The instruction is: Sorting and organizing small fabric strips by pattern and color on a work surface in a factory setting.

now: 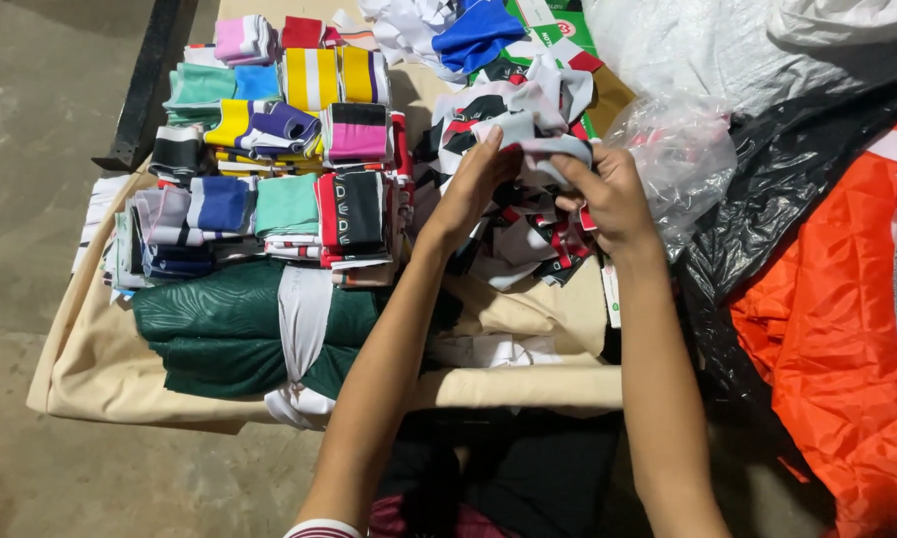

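1. Bare concrete floor (40,110) surrounds a low platform draped in beige cloth (100,369); from my remote seat, that covered surface fills the middle of the view.
2. At 12 o'clock I see my left hand (473,189) with fingers pressed flat together and thumb underneath, pinching the edge of a grey fabric piece (543,139).
3. My right hand (608,199), just at 1 o'clock of centre, closes its forefinger and thumb on the same grey fabric piece, so both hands grip it between them.
4. That piece lies on top of a loose heap of black, white and red garments (528,239), directly beneath the hands.
5. At 2 o'clock of the hands a crumpled clear plastic bag (673,149) touches my right hand's knuckles and crowds that side.
6. Toward 3 o'clock a black plastic sheet (797,169) and an orange garment (827,329) lie beside the platform.
7. At 9 to 11 o'clock stand stacks of folded striped pieces (299,130) in yellow, pink, teal and blue, close against my left forearm.
8. At 7 o'clock a dark green bundle (219,339), tied with a white band, lies on the beige cloth.
9. At 12 o'clock, beyond the heap, a blue and white garment (468,35) rests over a green carton (558,25).
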